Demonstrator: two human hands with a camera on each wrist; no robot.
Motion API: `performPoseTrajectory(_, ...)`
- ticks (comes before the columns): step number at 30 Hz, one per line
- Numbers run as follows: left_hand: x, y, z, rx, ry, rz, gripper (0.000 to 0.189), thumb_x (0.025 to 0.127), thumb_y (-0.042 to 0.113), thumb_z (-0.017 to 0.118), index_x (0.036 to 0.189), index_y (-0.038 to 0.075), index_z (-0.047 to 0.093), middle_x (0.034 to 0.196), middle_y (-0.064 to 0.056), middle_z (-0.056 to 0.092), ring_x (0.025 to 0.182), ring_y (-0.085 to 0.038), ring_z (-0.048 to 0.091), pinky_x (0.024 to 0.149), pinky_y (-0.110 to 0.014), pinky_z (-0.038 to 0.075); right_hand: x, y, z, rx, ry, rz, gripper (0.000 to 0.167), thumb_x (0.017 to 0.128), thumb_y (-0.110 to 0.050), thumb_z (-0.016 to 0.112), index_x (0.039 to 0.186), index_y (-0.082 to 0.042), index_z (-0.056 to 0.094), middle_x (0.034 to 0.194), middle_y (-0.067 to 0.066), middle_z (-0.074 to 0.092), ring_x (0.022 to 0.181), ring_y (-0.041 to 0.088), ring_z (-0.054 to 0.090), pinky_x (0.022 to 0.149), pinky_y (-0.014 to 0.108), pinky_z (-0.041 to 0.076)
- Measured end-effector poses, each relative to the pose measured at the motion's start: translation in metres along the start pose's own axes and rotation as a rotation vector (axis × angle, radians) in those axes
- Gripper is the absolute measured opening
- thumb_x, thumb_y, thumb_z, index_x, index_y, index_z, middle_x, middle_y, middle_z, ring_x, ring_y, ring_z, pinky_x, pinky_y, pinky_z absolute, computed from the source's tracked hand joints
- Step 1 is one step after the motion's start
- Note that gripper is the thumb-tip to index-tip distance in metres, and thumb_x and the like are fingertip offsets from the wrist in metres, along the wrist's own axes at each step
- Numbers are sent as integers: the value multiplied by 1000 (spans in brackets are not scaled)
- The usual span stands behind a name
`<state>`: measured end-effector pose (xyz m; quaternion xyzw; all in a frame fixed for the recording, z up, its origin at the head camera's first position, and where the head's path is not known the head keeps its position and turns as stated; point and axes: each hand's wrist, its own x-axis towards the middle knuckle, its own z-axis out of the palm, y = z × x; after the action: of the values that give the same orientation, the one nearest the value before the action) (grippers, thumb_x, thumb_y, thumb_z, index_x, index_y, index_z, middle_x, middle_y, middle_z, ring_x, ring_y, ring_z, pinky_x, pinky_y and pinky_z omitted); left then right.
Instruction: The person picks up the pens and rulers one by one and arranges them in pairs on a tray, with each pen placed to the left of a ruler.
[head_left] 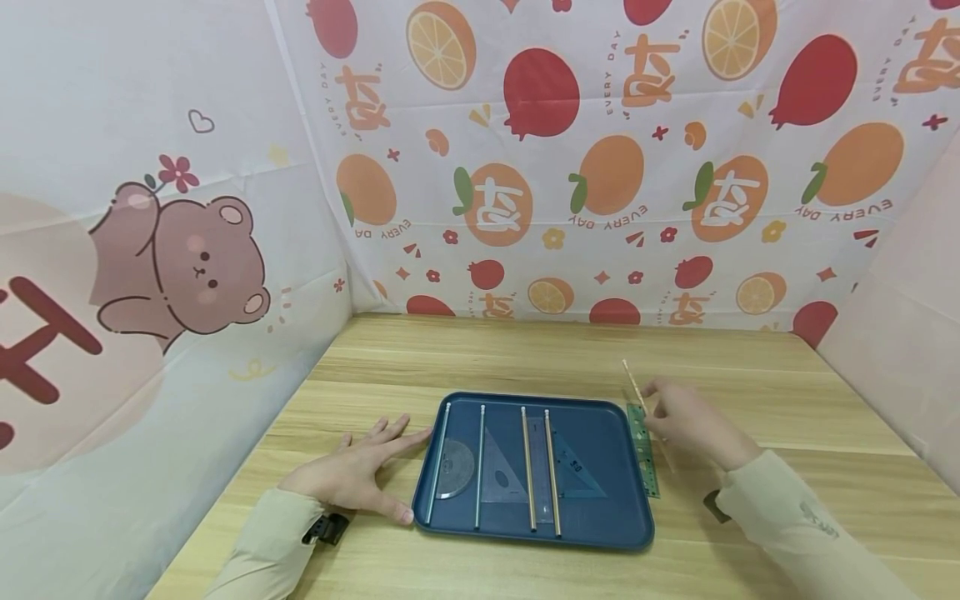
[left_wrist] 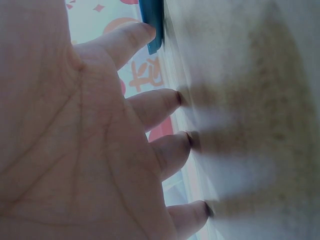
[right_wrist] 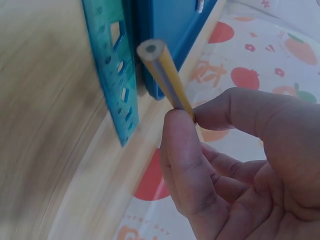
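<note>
My right hand (head_left: 693,425) pinches a yellow pencil (right_wrist: 167,75) between thumb and index finger, holding it tilted beyond the tray's right side. Its flat, unsharpened end faces the right wrist camera. A green stencil ruler (head_left: 642,450) with cut-out shapes lies along the right edge of the blue tray (head_left: 622,508), close to that hand. With fingers spread, my left hand (head_left: 352,475) rests on the table at the tray's left side; its thumb and index finger are at the rim. Inside the tray are two teal pencils (head_left: 480,467) and two gold pencils (head_left: 528,467), standing roughly parallel.
Under and between the pencils lie a clear protractor (head_left: 456,468), a clear set square (head_left: 501,479), a clear ruler (head_left: 541,479) and a bluish set square (head_left: 577,479). Printed cloth walls (head_left: 555,225) enclose the wooden table (head_left: 540,358) at the back and sides.
</note>
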<state>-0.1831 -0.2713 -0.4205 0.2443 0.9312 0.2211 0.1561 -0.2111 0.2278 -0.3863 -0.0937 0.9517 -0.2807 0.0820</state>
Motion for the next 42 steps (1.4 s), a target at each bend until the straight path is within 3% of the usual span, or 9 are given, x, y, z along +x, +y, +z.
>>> performPoseTrajectory(13,-1,1,-1,2,2,4,118,73,64,92,170,30,33,178,-26,17,161,-63,11,111,-95,3,-5,-11,10,7,12,-22,46,97,-1,68,139,11,56,83,10,70,62,15,64,59,31,57)
performPoseTrajectory(22,-1,1,-1,8,-1,1,119,73,64,92,170,30,33,179,-25,17,161,-63,11,112,-94,3,-7,-17,17,30,-12,-57,45,96,-1,69,137,12,57,77,6,70,59,14,63,55,29,53)
performPoseTrajectory(28,-1,1,-1,5,-3,0,119,73,64,92,170,30,33,179,-25,17,161,-63,11,111,-95,3,-9,-23,22,49,-37,-34,45,98,-2,69,139,9,56,78,6,67,61,15,61,56,30,53)
performPoseTrajectory(34,1,-1,-1,9,-1,-5,118,73,65,92,170,31,34,178,-25,17,161,-62,11,112,-94,3,-10,-27,29,47,-55,-79,43,97,1,68,136,11,56,71,5,65,57,14,61,55,29,54)
performPoseTrajectory(42,3,-4,0,2,-1,-30,119,70,65,93,169,33,35,180,-22,17,162,-60,10,113,-94,1,-12,-33,40,13,-68,-56,46,98,-1,70,140,8,55,70,3,64,57,15,63,57,29,57)
